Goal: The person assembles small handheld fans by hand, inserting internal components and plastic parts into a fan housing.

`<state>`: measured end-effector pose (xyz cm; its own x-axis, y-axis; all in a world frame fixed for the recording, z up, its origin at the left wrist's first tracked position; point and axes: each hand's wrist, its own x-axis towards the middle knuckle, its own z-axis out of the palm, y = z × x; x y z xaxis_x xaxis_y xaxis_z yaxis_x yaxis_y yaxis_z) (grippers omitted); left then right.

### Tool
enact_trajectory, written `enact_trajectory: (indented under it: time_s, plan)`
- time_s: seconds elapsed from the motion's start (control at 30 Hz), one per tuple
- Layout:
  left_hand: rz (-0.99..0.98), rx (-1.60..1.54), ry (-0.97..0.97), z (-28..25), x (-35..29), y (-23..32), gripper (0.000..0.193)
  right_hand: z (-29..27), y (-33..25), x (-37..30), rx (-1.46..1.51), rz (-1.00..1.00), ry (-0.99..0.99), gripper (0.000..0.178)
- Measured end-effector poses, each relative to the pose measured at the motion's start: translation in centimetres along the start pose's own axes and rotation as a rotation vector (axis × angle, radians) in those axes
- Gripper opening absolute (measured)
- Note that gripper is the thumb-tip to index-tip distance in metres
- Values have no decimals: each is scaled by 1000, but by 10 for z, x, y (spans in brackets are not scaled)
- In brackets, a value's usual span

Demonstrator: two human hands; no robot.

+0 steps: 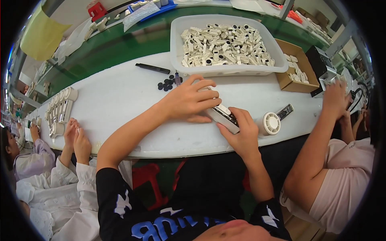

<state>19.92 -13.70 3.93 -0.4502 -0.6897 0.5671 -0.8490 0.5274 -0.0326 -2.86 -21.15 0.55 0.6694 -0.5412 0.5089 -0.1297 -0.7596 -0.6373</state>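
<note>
A long white plastic housing (220,120) with dark inner parts showing along its top lies tilted between my hands, just above the table. My right hand (246,134) grips its near right end, thumb on one side and fingers on the other. Over its far left end curl the bent fingers of my left hand (191,99), with the thumb low along the side; they hide that end. Right of my right hand stands a round white part with a slotted grille (272,123), next to a slim dark part with a light frame (285,111).
Beyond my hands sit a translucent bin (223,72) full of small white parts and a cardboard box (295,84). Black discs (165,85), a screwdriver (177,78) and a black pen-shaped tool (152,68) lie left of the bin. White assemblies (60,112) stand farther left. Co-workers sit on both sides.
</note>
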Motion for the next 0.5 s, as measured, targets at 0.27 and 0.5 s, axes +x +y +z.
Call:
enact_trajectory:
  time_s: [0.27,0.5]
  plan:
    - [-54,-64,-123,-2,3,-6,48,6,-3,8,-74,-52,-36,51]
    - [-217,-143,-257,-12,-10,3,49,12,-6,14,-72,-46,-110,51]
